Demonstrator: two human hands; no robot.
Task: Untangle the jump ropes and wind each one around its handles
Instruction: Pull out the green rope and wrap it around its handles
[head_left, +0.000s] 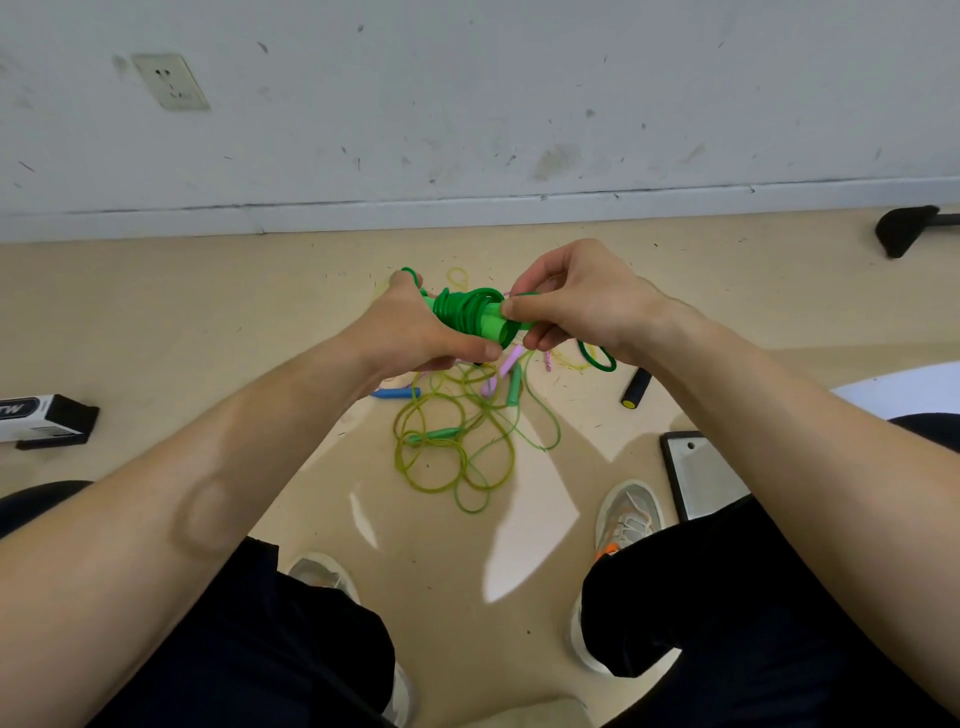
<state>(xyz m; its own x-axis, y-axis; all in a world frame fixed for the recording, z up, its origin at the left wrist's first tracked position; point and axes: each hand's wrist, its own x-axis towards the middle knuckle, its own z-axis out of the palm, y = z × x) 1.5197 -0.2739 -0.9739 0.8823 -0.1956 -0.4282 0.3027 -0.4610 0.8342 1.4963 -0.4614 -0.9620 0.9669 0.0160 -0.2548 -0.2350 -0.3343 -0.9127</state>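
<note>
I hold a dark green jump rope (470, 312) in the air above the floor, its cord coiled around its bright green handles. My left hand (415, 332) grips the handles from the left. My right hand (576, 306) pinches the cord and the handles' right end; a loop of green cord (597, 358) hangs below it. On the floor beneath lies a tangle of yellow-green ropes (457, 447) with teal handles (434, 434). A pink handle (506, 364) and a blue handle (392, 394) lie at the tangle's far side.
A black foam handle with a yellow end (636, 388) lies to the right. A black-and-white box (44, 421) sits at the left, a grey board (701, 475) at the right. My shoes (626, 512) and knees frame the floor. A wall is ahead.
</note>
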